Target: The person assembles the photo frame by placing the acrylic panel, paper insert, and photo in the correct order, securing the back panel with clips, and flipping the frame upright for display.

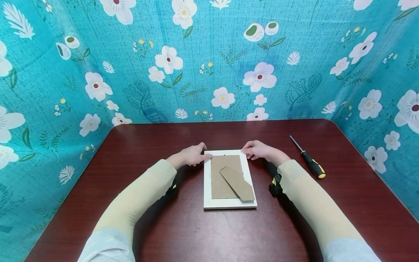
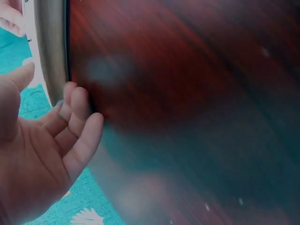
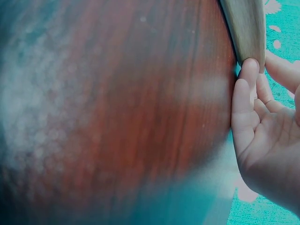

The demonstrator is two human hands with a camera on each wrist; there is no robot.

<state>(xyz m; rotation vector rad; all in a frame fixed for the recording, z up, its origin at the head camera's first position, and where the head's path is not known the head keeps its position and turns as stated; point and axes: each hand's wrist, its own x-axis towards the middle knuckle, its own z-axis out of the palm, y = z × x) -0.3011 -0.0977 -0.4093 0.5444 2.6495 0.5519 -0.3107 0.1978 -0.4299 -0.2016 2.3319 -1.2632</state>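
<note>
A white picture frame lies face down on the table, its brown backing board showing. A brown easel stand slants across the back toward the near right corner. My left hand holds the frame at its far left corner, thumb over the white border and fingers along the outer side. At the far right corner, my right hand pinches the frame between thumb and fingers. In the right wrist view, fingertips touch the wooden side edge of the frame.
To the right of my right forearm lies a screwdriver with a black and yellow handle. The glossy dark red table ends at a blue flowered curtain at the back and sides.
</note>
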